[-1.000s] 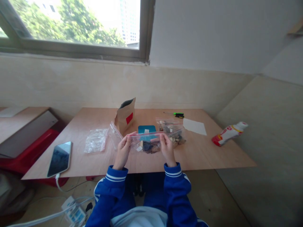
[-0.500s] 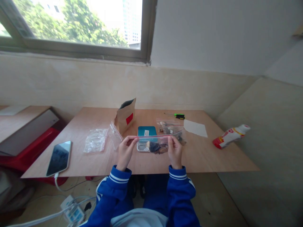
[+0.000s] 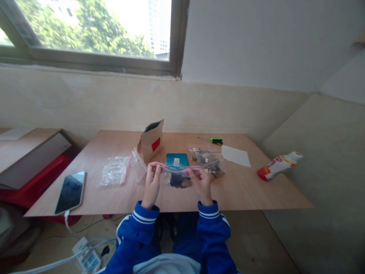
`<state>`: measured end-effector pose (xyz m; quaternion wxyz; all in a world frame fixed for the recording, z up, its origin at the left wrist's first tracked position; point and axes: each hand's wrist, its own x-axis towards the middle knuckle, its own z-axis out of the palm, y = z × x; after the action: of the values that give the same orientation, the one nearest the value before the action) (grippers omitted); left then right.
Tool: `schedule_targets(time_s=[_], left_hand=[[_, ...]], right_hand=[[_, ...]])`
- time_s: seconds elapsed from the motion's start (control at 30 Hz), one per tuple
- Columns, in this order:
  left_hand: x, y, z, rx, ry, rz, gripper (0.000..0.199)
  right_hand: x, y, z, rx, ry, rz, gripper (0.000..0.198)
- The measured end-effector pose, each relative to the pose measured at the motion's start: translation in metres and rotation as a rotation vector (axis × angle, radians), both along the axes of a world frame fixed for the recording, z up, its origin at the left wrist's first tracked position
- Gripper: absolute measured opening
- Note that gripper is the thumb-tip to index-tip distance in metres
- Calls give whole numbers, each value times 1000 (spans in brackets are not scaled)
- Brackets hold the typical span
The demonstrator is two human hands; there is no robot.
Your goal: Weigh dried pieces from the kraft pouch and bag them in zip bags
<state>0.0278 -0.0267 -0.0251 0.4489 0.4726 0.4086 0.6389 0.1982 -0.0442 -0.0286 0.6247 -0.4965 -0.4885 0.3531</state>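
Note:
A clear zip bag [image 3: 179,179] with a red-lined top strip hangs between my two hands, dark and tan dried pieces lying in its bottom. My left hand [image 3: 152,182] pinches the left end of the strip between thumb and fingers. My right hand [image 3: 201,183] is closed on the strip towards its right end. The strip sags a little between them. Behind the bag is a teal kitchen scale [image 3: 177,160], its front part covered by the bag. Filled zip bags [image 3: 207,154] lie just beyond my right hand.
A brown paper pouch [image 3: 152,142] stands at the back. To the left lie empty plastic bags [image 3: 114,171] and a phone [image 3: 70,192] on a cable. A screwdriver [image 3: 216,140], white paper [image 3: 236,156] and a red-and-white bottle [image 3: 279,165] are on the right.
My right hand has moved left along the bag's top strip, closer to my left hand. The strip, taut before, now sags, and the bag's contents have shifted left.

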Motion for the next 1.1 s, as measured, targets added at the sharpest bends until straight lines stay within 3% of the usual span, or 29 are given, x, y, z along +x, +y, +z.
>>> schedule_targets(time_s=[0.2, 0.37, 0.57, 0.67, 0.77, 0.87, 0.97, 1.1], left_hand=[[-4, -2, 12, -8, 16, -206, 17], [-1, -2, 16, -34, 87, -97, 20], [0, -1, 17, -20, 132, 33, 20], [-2, -2, 17, -1, 196, 12, 19], [-3, -2, 14, 67, 279, -32, 17], [-2, -2, 9, 132, 347, -54, 14], [-1, -2, 5, 163, 383, -66, 13], [-2, -3, 4, 152, 375, -134, 13]], right_hand=[[4, -1, 2, 42, -18, -122, 24], [9, 1, -2, 28, 4, -133, 23], [10, 6, -3, -20, 33, -14, 23], [8, 7, 6, 71, -94, -88, 23], [7, 8, 19, 222, -395, -170, 37], [5, 9, 29, 271, -654, -11, 19], [1, 11, 29, 239, -663, 112, 12], [-4, 13, 23, 237, -674, 32, 18]])
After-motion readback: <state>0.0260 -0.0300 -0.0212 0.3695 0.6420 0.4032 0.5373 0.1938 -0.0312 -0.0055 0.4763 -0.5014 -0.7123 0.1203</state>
